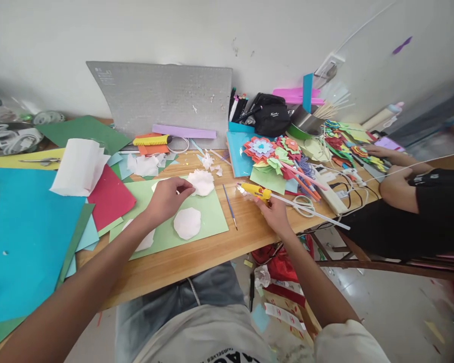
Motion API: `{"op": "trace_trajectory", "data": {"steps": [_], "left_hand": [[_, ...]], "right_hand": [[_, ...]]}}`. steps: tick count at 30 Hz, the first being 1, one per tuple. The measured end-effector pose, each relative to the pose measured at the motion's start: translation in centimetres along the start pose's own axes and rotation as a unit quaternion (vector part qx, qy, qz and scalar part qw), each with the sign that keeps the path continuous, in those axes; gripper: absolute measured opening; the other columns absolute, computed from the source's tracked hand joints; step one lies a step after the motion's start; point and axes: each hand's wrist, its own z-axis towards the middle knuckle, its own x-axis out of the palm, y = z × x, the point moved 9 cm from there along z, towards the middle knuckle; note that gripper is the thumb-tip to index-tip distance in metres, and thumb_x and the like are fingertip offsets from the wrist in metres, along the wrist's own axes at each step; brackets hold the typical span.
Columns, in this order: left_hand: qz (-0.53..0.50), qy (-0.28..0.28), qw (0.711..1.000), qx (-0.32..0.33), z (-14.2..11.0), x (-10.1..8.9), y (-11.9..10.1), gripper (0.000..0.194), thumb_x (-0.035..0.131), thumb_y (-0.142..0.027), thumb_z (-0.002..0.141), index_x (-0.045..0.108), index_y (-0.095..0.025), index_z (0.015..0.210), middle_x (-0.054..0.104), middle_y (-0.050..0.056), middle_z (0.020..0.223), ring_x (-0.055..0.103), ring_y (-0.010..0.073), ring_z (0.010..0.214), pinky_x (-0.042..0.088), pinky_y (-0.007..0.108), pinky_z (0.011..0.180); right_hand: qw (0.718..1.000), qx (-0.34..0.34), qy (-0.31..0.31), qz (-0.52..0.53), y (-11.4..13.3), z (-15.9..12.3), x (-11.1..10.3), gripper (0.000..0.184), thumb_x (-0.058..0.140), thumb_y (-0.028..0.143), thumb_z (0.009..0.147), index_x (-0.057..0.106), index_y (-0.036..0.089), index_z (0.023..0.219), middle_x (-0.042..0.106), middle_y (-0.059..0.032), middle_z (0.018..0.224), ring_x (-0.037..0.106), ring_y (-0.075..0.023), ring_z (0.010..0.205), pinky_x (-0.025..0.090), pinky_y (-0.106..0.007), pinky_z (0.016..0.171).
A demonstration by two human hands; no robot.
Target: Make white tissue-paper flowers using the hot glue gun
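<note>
My left hand (170, 199) is over a light green sheet (215, 222), thumb and fingers pinched at the edge of a crumpled white paper piece (202, 182). Whether that piece is lifted I cannot tell. A rounded white paper piece (187, 223) lies just below it on the sheet, and another white scrap (147, 242) is partly behind my left forearm. My right hand (275, 214) grips a yellow hot glue gun (256, 190), its nozzle pointing left. A long translucent glue stick (310, 209) runs out of its back. Between my hands lies a thin blue paintbrush (230, 206).
Coloured sheets, a blue one (34, 227) among them, cover the left side beside a white paper roll (77, 166). A grey cutting mat (162, 96) leans on the wall, a yellow cutter (151, 140) before it. Paper flowers (264, 148), scissors (303, 205) and a power strip (331, 194) lie right, near another person's arm (399, 186).
</note>
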Motion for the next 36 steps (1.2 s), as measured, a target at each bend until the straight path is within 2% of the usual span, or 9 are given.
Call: {"op": "trace_trajectory", "data": {"steps": [5, 11, 16, 19, 23, 26, 29, 32, 36], "left_hand": [[-0.007, -0.025, 1.0, 0.005, 1.4, -0.8, -0.9, 0.027, 0.06, -0.045, 0.081, 0.07, -0.02, 0.078, 0.072, 0.006, 0.086, 0.061, 0.0205, 0.074, 0.044, 0.032, 0.07], [0.039, -0.04, 0.998, 0.023, 1.7, -1.2, -0.2, 0.024, 0.059, -0.041, 0.082, 0.07, -0.02, 0.078, 0.072, 0.006, 0.084, 0.059, 0.0204, 0.073, 0.043, 0.032, 0.068], [0.093, -0.005, 0.995, 0.046, 2.2, 0.1, -0.7, 0.021, 0.055, -0.034, 0.083, 0.069, -0.021, 0.076, 0.07, 0.007, 0.085, 0.06, 0.0222, 0.075, 0.041, 0.033, 0.07], [0.16, 0.004, 0.985, 0.065, 2.9, 0.7, -1.3, 0.022, 0.052, -0.03, 0.084, 0.07, -0.02, 0.077, 0.069, 0.009, 0.086, 0.059, 0.0255, 0.081, 0.04, 0.034, 0.069], [0.203, 0.003, 0.977, 0.062, 4.1, 0.6, -1.0, 0.022, 0.051, -0.027, 0.083, 0.071, -0.02, 0.078, 0.068, 0.011, 0.086, 0.058, 0.0288, 0.088, 0.039, 0.036, 0.071], [0.214, 0.007, 0.975, 0.057, 4.9, 0.3, -0.6, 0.021, 0.054, -0.028, 0.081, 0.072, -0.02, 0.076, 0.067, 0.012, 0.084, 0.058, 0.0302, 0.089, 0.04, 0.037, 0.074], [0.223, 0.02, 0.973, 0.057, 5.5, 0.2, -0.7, 0.019, 0.057, -0.029, 0.078, 0.073, -0.019, 0.073, 0.067, 0.012, 0.083, 0.059, 0.0303, 0.087, 0.041, 0.037, 0.075], [0.235, 0.06, 0.969, 0.055, 5.6, 0.4, -1.4, 0.019, 0.058, -0.029, 0.079, 0.073, -0.019, 0.076, 0.069, 0.01, 0.085, 0.06, 0.0272, 0.086, 0.041, 0.034, 0.075], [0.282, 0.116, 0.952, 0.042, 5.3, 0.5, -2.0, 0.019, 0.056, -0.026, 0.083, 0.073, -0.017, 0.084, 0.07, 0.008, 0.092, 0.061, 0.0235, 0.09, 0.042, 0.03, 0.075]], "right_hand": [[0.997, -0.001, 0.022, -0.073, -0.1, 0.0, -0.3, 0.041, 0.064, 0.053, 0.079, 0.069, 0.014, 0.091, 0.069, -0.007, 0.079, 0.058, -0.0211, 0.068, 0.044, -0.034, 0.067], [0.995, -0.011, 0.013, -0.101, 0.0, -0.4, -0.6, 0.046, 0.069, 0.054, 0.073, 0.068, 0.014, 0.095, 0.07, -0.0087, 0.085, 0.061, -0.023, 0.075, 0.047, -0.036, 0.071], [0.998, -0.015, -0.005, -0.063, -0.7, -1.1, -1.2, 0.059, 0.072, 0.057, 0.071, 0.063, 0.014, 0.111, 0.069, -0.0135, 0.102, 0.064, -0.0257, 0.086, 0.052, -0.04, 0.077], [0.995, -0.039, -0.071, -0.061, -0.4, -2.9, -3.0, 0.052, 0.065, 0.053, 0.08, 0.06, 0.015, 0.114, 0.066, -0.0152, 0.108, 0.063, -0.0258, 0.091, 0.053, -0.042, 0.081], [0.962, -0.114, -0.211, -0.132, 2.6, -7.6, -5.7, 0.019, 0.058, 0.038, 0.085, 0.061, 0.019, 0.091, 0.064, -0.0106, 0.087, 0.059, -0.0248, 0.084, 0.05, -0.041, 0.079], [0.974, -0.17, -0.091, -0.116, 5.7, -8.7, -2.4, 0.01, 0.056, 0.029, 0.087, 0.06, 0.021, 0.092, 0.065, -0.0078, 0.081, 0.06, -0.0206, 0.076, 0.05, -0.034, 0.072], [0.979, -0.122, 0.024, -0.163, 7.6, -7.0, 1.9, 0.022, 0.052, 0.034, 0.091, 0.06, 0.018, 0.103, 0.066, -0.011, 0.093, 0.062, -0.0225, 0.086, 0.049, -0.034, 0.075], [0.952, -0.058, 0.064, -0.295, 8.5, -3.9, 4.8, 0.032, 0.052, 0.041, 0.09, 0.062, 0.014, 0.102, 0.065, -0.0177, 0.1, 0.061, -0.0288, 0.093, 0.048, -0.036, 0.075], [0.903, -0.02, 0.124, -0.411, 8.7, -1.8, 7.3, 0.023, 0.044, 0.023, 0.093, 0.063, 0.009, 0.096, 0.067, -0.0183, 0.091, 0.064, -0.0276, 0.088, 0.046, -0.034, 0.072]]}}
